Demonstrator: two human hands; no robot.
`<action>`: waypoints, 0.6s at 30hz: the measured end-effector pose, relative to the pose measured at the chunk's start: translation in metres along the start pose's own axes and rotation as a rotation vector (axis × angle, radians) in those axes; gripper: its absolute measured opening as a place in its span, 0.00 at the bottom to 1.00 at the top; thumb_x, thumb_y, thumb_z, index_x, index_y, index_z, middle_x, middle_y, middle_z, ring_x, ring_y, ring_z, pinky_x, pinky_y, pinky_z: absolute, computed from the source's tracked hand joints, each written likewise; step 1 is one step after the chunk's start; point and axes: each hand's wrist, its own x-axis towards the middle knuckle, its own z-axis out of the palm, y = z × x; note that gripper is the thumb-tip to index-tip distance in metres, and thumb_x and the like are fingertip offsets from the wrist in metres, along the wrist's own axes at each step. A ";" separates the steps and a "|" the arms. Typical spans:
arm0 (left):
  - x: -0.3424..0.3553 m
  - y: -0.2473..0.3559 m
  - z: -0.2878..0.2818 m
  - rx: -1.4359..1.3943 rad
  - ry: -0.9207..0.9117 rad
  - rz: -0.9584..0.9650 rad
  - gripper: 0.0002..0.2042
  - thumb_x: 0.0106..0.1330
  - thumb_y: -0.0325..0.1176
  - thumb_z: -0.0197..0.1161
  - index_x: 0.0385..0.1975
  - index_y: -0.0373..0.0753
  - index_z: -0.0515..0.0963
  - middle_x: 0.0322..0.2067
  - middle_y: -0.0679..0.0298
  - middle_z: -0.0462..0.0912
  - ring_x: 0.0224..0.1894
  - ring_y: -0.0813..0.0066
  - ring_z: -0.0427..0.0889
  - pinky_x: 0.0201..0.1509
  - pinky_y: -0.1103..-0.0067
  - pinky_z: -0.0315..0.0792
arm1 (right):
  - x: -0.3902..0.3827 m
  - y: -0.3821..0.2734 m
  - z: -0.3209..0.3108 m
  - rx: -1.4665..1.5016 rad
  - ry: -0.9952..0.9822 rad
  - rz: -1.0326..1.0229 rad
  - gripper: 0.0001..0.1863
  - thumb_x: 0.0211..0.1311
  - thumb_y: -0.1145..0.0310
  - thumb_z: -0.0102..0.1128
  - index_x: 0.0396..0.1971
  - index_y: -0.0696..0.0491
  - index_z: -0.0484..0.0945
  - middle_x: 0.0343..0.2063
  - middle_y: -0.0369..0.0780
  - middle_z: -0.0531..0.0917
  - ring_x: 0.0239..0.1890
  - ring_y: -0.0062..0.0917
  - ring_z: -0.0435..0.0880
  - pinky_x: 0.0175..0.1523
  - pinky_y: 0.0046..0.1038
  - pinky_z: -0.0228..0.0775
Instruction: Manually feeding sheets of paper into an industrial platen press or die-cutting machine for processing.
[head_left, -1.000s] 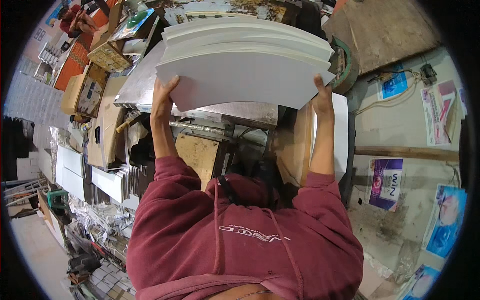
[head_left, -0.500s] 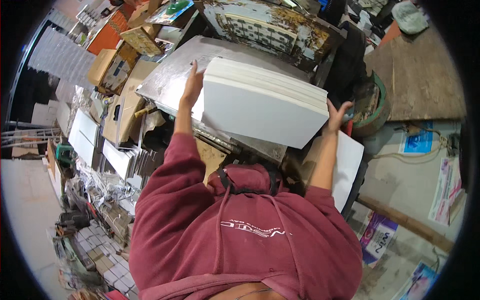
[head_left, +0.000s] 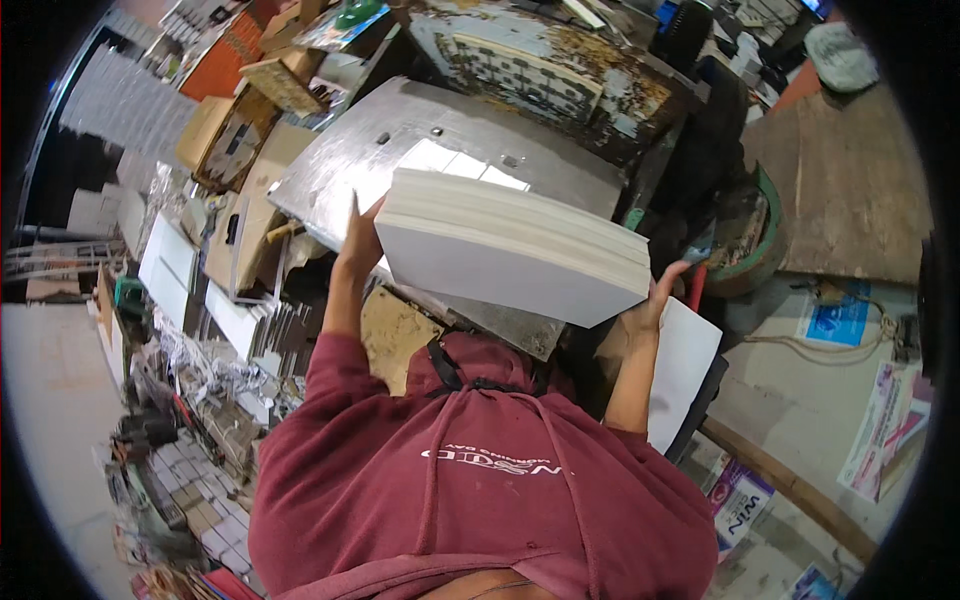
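Observation:
A thick stack of white sheets (head_left: 500, 262) is held between my two hands, with its layered edges facing up. It stands on edge over the near side of a shiny metal table (head_left: 460, 125). My left hand (head_left: 360, 238) presses on the left end, its thumb or a finger pointing up. At the opposite end my right hand (head_left: 652, 296) grips the lower corner, partly hidden by the stack. White sheets (head_left: 686, 360) lie beside my right forearm.
Beyond the table rises a rusty, paint-worn machine part (head_left: 640, 95). A green-rimmed round container (head_left: 765, 235) and a wooden board (head_left: 850, 180) are to the right. On the left are cardboard (head_left: 255, 205), white boards (head_left: 168, 262) and heaps of scrap paper.
The stack has come down toward me and a little left, held by both hands. More of the metal table now shows behind it.

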 end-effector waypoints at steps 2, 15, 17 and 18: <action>-0.028 -0.007 -0.001 0.277 -0.066 0.132 0.47 0.61 0.69 0.45 0.70 0.35 0.47 0.69 0.56 0.53 0.72 0.62 0.48 0.73 0.69 0.42 | -0.010 0.011 0.012 -0.100 -0.067 -0.175 0.52 0.59 0.25 0.26 0.64 0.58 0.61 0.63 0.39 0.66 0.65 0.29 0.61 0.69 0.30 0.47; -0.029 -0.023 0.015 0.482 -0.092 0.496 0.49 0.40 0.62 0.73 0.59 0.34 0.65 0.47 0.57 0.76 0.52 0.65 0.73 0.57 0.72 0.67 | 0.021 0.001 0.235 -2.184 -0.481 -0.862 0.59 0.47 0.22 0.45 0.68 0.56 0.53 0.66 0.51 0.58 0.70 0.46 0.51 0.72 0.47 0.40; -0.035 -0.023 0.015 0.408 -0.125 0.492 0.47 0.40 0.55 0.76 0.59 0.34 0.65 0.50 0.57 0.74 0.54 0.65 0.73 0.58 0.72 0.67 | 0.029 0.014 0.234 -1.997 -0.579 -0.177 0.60 0.42 0.26 0.58 0.68 0.55 0.52 0.65 0.51 0.60 0.69 0.45 0.55 0.70 0.51 0.42; -0.037 -0.023 0.013 0.448 -0.134 0.495 0.46 0.40 0.51 0.77 0.60 0.34 0.64 0.51 0.57 0.73 0.55 0.65 0.72 0.59 0.72 0.66 | 0.033 0.020 0.231 -2.014 -0.592 -0.273 0.60 0.42 0.26 0.58 0.68 0.55 0.52 0.65 0.51 0.60 0.69 0.45 0.55 0.70 0.51 0.42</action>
